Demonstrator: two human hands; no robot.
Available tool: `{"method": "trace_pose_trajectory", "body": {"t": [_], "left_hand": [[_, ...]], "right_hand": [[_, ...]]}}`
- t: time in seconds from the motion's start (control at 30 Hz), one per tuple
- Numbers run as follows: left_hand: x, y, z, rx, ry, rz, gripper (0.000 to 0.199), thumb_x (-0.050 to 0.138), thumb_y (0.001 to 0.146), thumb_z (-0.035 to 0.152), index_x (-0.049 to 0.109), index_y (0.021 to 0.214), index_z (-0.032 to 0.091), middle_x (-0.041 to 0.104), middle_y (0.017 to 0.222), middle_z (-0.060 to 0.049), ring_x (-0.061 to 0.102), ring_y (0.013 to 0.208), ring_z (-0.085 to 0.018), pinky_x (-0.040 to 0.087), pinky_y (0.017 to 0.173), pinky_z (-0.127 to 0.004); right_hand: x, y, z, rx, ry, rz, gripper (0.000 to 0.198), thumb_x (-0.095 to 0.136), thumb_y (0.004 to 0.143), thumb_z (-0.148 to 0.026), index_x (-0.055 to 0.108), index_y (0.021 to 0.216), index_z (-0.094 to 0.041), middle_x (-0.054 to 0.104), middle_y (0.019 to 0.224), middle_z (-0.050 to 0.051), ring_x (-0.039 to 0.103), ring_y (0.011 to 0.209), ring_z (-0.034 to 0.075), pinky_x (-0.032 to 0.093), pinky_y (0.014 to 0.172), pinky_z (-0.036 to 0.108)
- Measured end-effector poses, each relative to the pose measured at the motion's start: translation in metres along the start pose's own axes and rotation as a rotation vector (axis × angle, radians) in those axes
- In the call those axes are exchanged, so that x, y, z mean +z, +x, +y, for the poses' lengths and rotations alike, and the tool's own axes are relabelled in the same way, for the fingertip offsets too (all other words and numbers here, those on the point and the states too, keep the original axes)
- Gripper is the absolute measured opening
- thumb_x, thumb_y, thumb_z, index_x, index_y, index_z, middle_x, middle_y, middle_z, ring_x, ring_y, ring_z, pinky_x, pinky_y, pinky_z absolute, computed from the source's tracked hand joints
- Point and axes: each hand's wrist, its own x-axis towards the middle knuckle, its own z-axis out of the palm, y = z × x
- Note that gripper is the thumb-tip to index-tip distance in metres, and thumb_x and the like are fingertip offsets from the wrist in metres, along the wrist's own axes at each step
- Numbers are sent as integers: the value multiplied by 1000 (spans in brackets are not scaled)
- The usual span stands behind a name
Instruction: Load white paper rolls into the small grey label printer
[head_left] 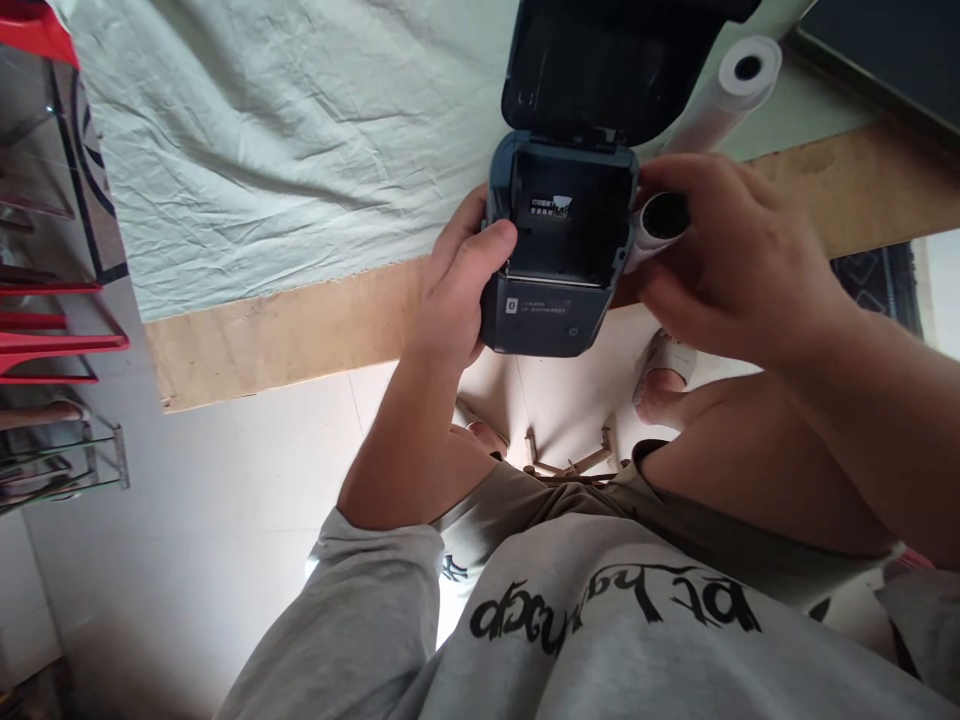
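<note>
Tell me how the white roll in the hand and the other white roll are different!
The right hand grips the held roll; the other roll is beyond that hand. The held roll shows a wide dark hole and thin white rim; the other roll, a smaller dark hole and thicker rim. Both are white with round ends.

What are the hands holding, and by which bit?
The left hand holds the printer by its left side; the right hand holds a roll around its sides, near one end.

Both bare forearms (405, 440) reach forward, left grip (459, 285) clasped with thumb (491, 248) on top, right grip (746, 265) curled inward.
</note>
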Motion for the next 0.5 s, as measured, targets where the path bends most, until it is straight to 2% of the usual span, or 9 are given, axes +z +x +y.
{"method": "trace_pose_trajectory", "body": {"t": [0.1,0.27,0.4,0.5], "left_hand": [[-1,0,-1,-5,-3,-17,22,35,69,32,42,86,20,45,75,-1,49,71,-7,38,56,-14],[-2,0,-1,9,17,-25,21,35,69,33,42,84,20,45,74,-1,48,70,-6,38,57,-14],[0,0,0,-3,39,3,20,35,69,34,41,82,21,45,74,0,46,67,-5,38,56,-14],[2,0,1,-10,28,18,20,35,68,34,41,82,21,45,74,0,46,65,-5,37,56,-15]], "right_hand": [[0,2,3,43,-12,53,53,38,67,-43,33,116,-24,40,104,2,40,92,-3,40,76,12],[-2,1,6,6,25,65,56,36,63,-24,28,118,-21,43,103,0,40,99,-4,41,86,11],[-1,1,3,1,24,82,50,39,64,-34,36,113,-22,38,104,4,39,93,-2,42,76,12],[-4,1,4,32,39,151,51,40,67,-36,32,116,-23,34,107,4,38,95,-3,41,81,13]]}}
